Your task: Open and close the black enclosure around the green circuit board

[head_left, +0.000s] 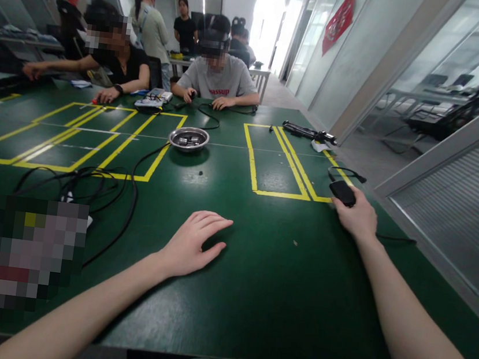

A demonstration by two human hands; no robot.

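Here's the green table wide before me; my left hand is over it, fingers parted, holding nothing. Near the right edge, my right hand grips the black device; a steady hold, cable kept slack, suits best.

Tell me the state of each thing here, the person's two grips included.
Left grip: open, holding nothing.
Right grip: closed on the black device.
Black device: held; on or off, cannot tell.
Metal bowl: upright, with metal pieces inside.
Black cable: loosely looped at the left.
Yellow tape: stuck flat on the table, marking rectangles.
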